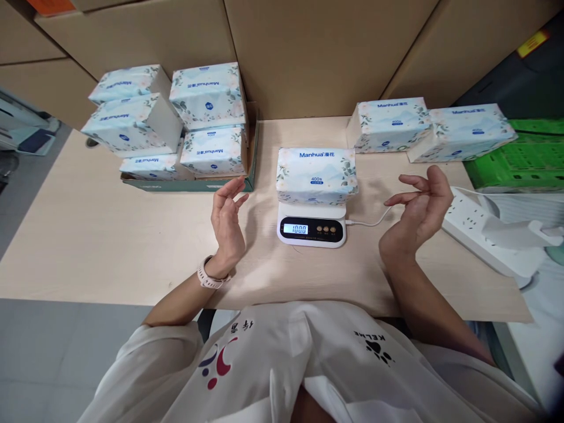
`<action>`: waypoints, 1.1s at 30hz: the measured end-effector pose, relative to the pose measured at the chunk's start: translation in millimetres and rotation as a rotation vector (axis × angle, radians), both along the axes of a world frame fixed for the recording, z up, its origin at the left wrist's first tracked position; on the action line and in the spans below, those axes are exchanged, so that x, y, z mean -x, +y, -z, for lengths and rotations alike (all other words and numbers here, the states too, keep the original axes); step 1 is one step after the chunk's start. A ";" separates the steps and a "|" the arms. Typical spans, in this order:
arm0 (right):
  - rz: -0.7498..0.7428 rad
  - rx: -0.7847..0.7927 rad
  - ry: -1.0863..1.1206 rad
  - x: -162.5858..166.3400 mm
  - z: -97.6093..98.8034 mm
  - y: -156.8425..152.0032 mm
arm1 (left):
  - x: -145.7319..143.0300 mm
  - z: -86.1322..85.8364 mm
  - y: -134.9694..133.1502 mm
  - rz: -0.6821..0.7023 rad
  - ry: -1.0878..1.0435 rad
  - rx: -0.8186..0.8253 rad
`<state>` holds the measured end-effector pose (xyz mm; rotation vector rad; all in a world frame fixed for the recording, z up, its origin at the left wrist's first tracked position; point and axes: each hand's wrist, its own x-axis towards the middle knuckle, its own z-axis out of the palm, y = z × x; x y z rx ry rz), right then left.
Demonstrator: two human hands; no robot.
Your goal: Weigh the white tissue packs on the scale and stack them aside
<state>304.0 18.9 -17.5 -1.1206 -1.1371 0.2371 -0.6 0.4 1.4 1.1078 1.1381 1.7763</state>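
A tissue pack (315,173) with a floral print rests on a small white digital scale (312,232), whose lit display appears to read 100.0. To the left of the scale, my left hand (229,226) is raised above the table with its fingers apart and nothing in them. A pale watch band circles that wrist. My right hand (416,214) hovers on the other side, near the scale's white cable (370,224), fingers loosely bent and spread, holding nothing. Neither hand touches the pack.
At the left, a green-edged carton (189,185) holds several stacked tissue packs (132,124). Two more packs (390,124) stand at the back right. A white power strip (484,235) with a plug and a green crate (524,158) lie at the right. Cardboard boxes (308,59) wall off the back.
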 end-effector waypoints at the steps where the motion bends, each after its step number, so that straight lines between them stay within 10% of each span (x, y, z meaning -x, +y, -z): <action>1: -0.003 0.001 0.006 0.3 -0.4 -0.1 | 0.1 -0.3 -0.1 0.000 0.000 0.001; 22: -0.050 0.006 -0.007 0.5 1.6 -1.0 | 0.8 -0.7 0.6 -0.016 0.020 0.031; 33: -0.251 0.305 -0.251 0.3 1.2 -11.3 | 0.2 -1.3 0.0 -0.010 0.052 0.064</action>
